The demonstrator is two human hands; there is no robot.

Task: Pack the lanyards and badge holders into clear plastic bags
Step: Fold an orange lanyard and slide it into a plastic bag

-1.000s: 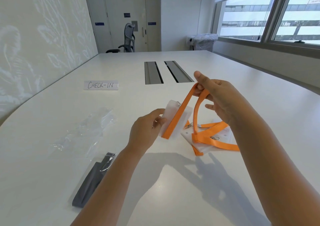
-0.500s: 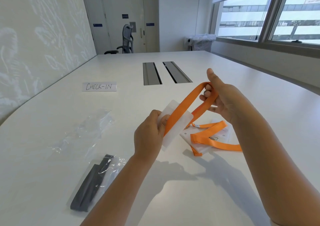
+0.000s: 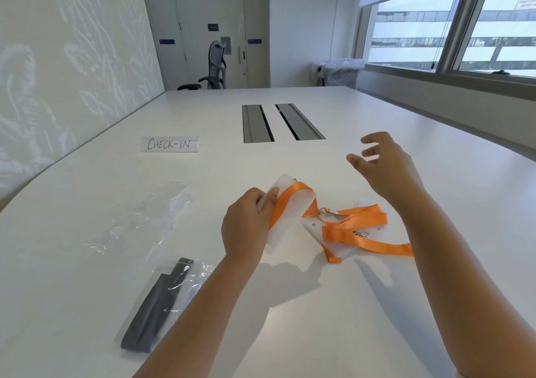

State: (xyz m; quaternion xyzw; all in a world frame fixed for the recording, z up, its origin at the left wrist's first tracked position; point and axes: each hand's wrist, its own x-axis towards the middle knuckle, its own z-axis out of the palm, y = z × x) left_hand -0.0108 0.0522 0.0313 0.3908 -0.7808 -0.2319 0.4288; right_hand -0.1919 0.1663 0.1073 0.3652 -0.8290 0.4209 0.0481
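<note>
My left hand [image 3: 246, 226] grips a clear badge holder [image 3: 290, 212] with an orange lanyard [image 3: 285, 200] wrapped across its face, held just above the table. My right hand [image 3: 383, 165] hovers to the right and farther back, fingers spread and holding nothing. On the table beneath it lies a pile of badge holders [image 3: 342, 244] tangled with orange lanyards [image 3: 359, 226]. An empty clear plastic bag [image 3: 145, 218] lies to the left. Near the front left, a bag holding a dark grey lanyard [image 3: 162, 299] rests flat.
A paper sign reading CHECK-IN [image 3: 169, 144] lies on the white table [image 3: 319, 319] at the back left. Two cable slots [image 3: 281, 122] are set into the table's middle. An office chair [image 3: 214, 67] and a lined bin [image 3: 339, 72] stand beyond the far edge.
My right hand has let go of the orange lanyard loop and lifted away with fingers spread. The strap now lies wound over the badge holder in my left hand, which has lowered.
</note>
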